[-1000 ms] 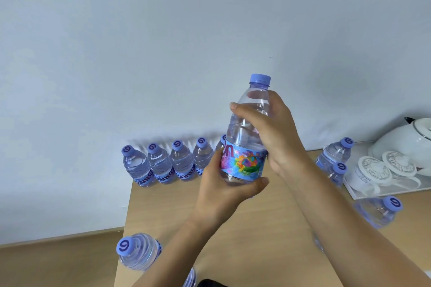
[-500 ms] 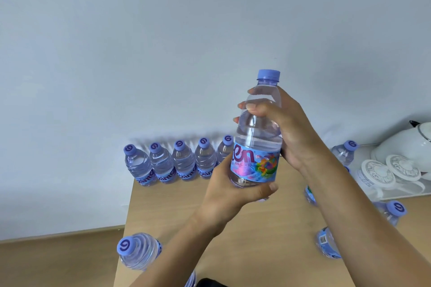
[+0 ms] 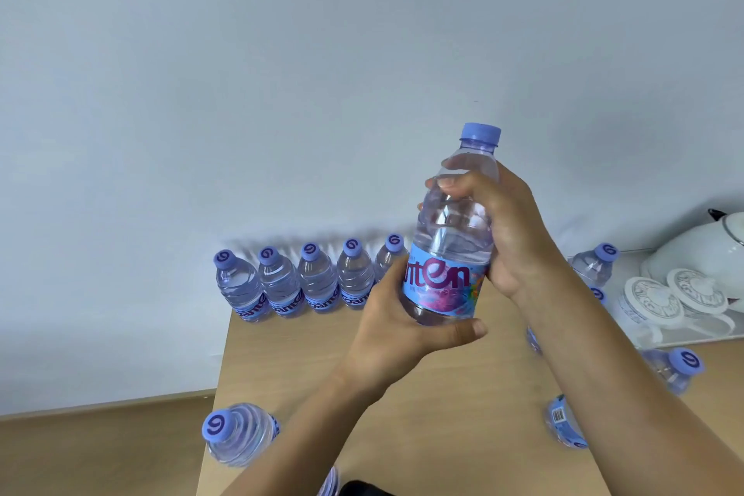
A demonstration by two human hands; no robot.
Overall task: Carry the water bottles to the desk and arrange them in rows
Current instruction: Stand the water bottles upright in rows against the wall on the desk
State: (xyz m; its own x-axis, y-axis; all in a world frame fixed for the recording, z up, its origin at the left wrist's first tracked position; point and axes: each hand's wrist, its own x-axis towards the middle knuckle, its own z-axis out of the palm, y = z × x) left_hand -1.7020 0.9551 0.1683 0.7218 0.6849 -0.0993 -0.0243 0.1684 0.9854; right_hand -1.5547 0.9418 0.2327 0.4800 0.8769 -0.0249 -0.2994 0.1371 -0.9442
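Observation:
A clear water bottle point(image 3: 455, 238) with a purple cap and a blue label is held upright in the air above the wooden desk point(image 3: 306, 366). My left hand point(image 3: 394, 330) grips its lower part under the label. My right hand point(image 3: 511, 230) grips its upper body from the right. Behind it, several bottles stand in a row point(image 3: 310, 282) along the wall at the desk's back edge. The rightmost bottle of the row is partly hidden by the held one.
One bottle point(image 3: 237, 435) stands at the desk's front left corner. More bottles stand at the right point(image 3: 596, 266), point(image 3: 676, 366), point(image 3: 563, 427), partly hidden by my right arm. A white tray point(image 3: 684, 338) with lidded cups and a white kettle point(image 3: 700, 250) sits at the far right.
The held bottle has turned in my hands, so the label now shows more of its lettering. It has shifted slightly right and up.

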